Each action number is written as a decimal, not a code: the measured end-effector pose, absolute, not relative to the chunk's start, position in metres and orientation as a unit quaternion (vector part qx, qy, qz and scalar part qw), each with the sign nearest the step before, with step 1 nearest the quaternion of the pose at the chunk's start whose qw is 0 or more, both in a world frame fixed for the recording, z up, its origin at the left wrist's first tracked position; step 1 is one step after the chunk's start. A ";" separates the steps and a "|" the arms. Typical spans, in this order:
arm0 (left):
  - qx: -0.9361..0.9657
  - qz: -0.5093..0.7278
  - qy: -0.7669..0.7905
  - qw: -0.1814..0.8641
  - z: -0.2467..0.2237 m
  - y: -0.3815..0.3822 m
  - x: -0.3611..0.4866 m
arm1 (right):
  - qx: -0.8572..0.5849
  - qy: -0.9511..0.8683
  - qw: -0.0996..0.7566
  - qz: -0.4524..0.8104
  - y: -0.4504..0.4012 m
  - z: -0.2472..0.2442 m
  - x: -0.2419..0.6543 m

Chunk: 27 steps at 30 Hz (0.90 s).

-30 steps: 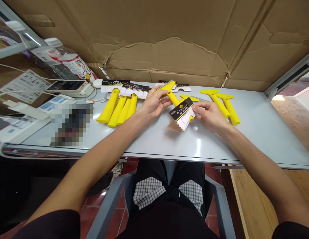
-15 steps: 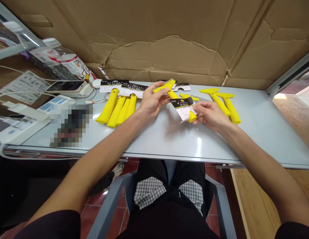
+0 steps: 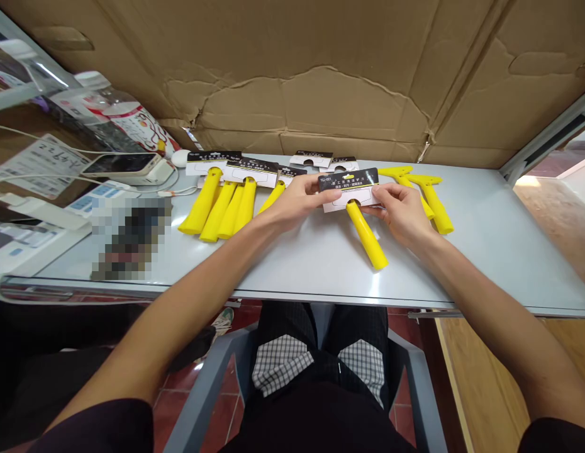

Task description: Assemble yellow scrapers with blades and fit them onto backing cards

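Note:
Between my hands is a yellow scraper (image 3: 367,236) with a black-and-white header card (image 3: 348,182) around its neck. The scraper's handle points down toward the table's front edge, and its head is hidden behind the card. My left hand (image 3: 299,201) pinches the card's left side, thumb in front. At the card's right end, my right hand (image 3: 402,207) grips it with thumb and fingers. Two bare yellow scrapers (image 3: 438,204) lie just beyond my right hand. Left of my left hand lie several carded scrapers (image 3: 208,204). Loose header cards (image 3: 311,158) rest behind my hands.
A cardboard sheet (image 3: 349,100) stands along the back of the white table (image 3: 283,267). At the left are a phone (image 3: 125,163), a power strip (image 3: 47,236) with cables, a plastic bottle (image 3: 132,119) and a blurred-out item (image 3: 132,239).
The header card has slid up the scraper's handle to its neck. My left hand has shifted from the scraper's head to the card's left side, and the card now faces me squarely.

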State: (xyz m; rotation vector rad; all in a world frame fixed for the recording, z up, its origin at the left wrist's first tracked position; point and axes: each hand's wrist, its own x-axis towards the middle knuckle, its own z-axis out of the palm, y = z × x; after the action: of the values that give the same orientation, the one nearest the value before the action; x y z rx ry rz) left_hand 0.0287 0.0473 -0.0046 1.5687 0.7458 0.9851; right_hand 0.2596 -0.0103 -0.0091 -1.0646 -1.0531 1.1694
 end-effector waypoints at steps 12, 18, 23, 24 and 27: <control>0.652 0.478 0.336 0.484 -0.006 0.056 0.022 | -0.525 -0.512 0.483 0.479 -0.027 -0.005 0.251; 0.736 0.468 0.374 0.317 -0.005 0.055 0.018 | -0.532 -0.629 0.410 0.391 -0.046 -0.004 0.246; 0.802 0.428 0.351 0.226 -0.003 0.045 0.026 | -0.547 -0.592 0.357 0.473 -0.061 -0.006 0.244; 0.808 0.421 0.346 0.224 -0.003 0.043 0.028 | -0.548 -0.575 0.361 0.488 -0.062 -0.007 0.245; 0.823 0.393 0.345 0.221 -0.005 0.042 0.031 | -0.567 -0.595 0.347 0.452 -0.062 -0.010 0.250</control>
State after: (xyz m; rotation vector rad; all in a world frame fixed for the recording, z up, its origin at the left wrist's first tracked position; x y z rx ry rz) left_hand 0.0305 0.0416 -0.0054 2.2750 0.9548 1.0871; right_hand 0.2499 -0.0623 -0.0096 -1.4702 -1.5431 1.1718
